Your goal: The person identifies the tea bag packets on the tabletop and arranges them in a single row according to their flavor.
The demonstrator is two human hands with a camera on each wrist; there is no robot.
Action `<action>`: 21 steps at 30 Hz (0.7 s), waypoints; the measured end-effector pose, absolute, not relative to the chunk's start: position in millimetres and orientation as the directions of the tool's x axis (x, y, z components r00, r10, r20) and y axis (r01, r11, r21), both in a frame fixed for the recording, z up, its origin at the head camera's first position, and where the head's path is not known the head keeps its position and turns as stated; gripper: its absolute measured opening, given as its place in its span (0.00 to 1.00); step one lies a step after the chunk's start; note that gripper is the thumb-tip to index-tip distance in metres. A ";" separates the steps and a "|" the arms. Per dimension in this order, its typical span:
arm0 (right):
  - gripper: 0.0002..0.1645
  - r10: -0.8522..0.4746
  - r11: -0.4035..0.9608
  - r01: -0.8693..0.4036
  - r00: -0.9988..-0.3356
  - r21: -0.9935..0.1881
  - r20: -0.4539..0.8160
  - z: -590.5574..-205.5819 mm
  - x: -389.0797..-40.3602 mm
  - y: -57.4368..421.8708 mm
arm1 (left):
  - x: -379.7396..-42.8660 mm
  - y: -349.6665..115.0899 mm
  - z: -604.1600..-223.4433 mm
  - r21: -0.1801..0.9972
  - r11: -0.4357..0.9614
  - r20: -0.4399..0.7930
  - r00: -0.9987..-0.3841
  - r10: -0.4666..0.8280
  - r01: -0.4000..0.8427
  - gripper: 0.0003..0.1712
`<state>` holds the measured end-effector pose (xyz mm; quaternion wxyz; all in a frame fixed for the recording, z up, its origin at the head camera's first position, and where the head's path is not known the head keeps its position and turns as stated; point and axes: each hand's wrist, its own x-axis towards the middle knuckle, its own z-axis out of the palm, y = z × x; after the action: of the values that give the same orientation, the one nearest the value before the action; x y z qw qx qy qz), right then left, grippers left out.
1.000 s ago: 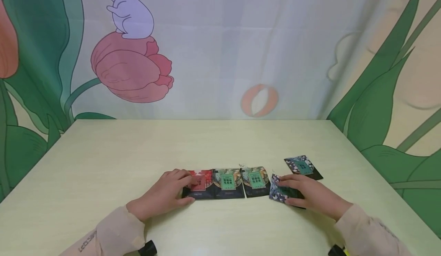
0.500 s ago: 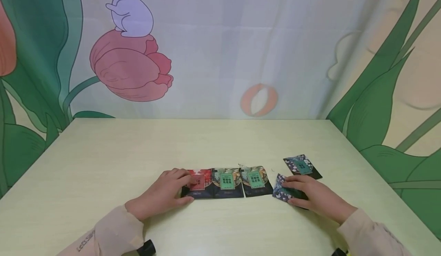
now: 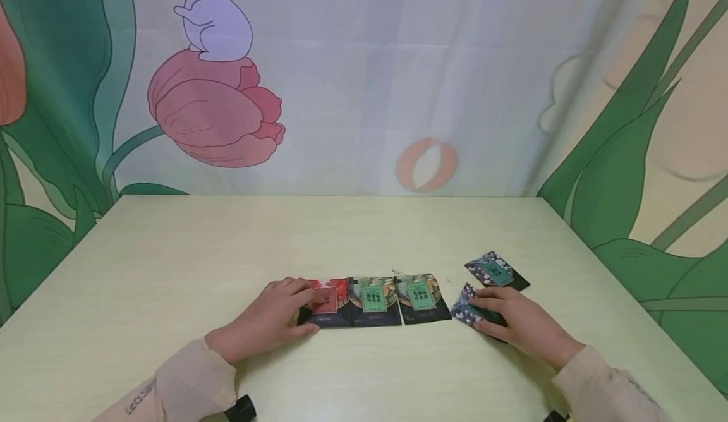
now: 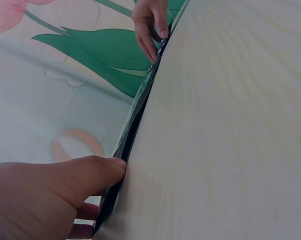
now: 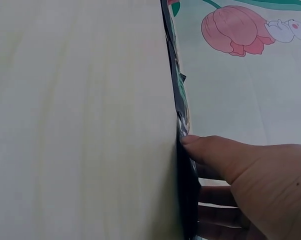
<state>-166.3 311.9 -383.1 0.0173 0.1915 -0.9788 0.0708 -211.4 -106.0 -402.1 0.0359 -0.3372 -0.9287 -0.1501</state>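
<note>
My left hand [image 3: 273,314] grips the left end of a red-and-black sachet [image 3: 332,301], with fingers over its top and the thumb at its near edge. To its right lie two green-labelled sachets, the middle one [image 3: 373,302] and the right one [image 3: 422,298], forming a row. My right hand [image 3: 520,321] holds a blue floral sachet [image 3: 467,308] beside the row's right end, thumb on the near edge. Its fingers hide much of that sachet. Just behind lies a second blue floral sachet [image 3: 496,270]. In the right wrist view, the thumb [image 5: 210,150] touches the sachet's edge.
The pale wooden table [image 3: 227,239] extends around the sachets. A printed curtain [image 3: 341,93] with a flower and a rabbit hangs behind its far edge. Black devices [image 3: 241,408] sit at the wrists.
My right hand has shifted slightly right with the blue floral sachet, which has turned a little. The sachet behind has moved slightly away. My left hand stays in place.
</note>
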 end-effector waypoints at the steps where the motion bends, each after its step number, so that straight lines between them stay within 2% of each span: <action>1: 0.26 -0.366 0.919 -0.372 -0.928 -0.131 0.065 -383.1 -166.1 310.9 | -211.3 -106.0 -402.0 0.257 0.727 0.167 -0.770 0.615 0.637 0.24; 21: 0.27 -0.206 0.977 -0.208 -0.977 -0.049 0.049 -383.4 -173.7 288.9 | -210.8 -106.5 -401.8 0.256 0.714 0.185 -0.758 0.626 0.652 0.25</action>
<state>-173.7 288.9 -383.4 0.0217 0.1041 -0.9940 0.0271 -210.8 -106.5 -401.8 0.0425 -0.3453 -0.9248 -0.1540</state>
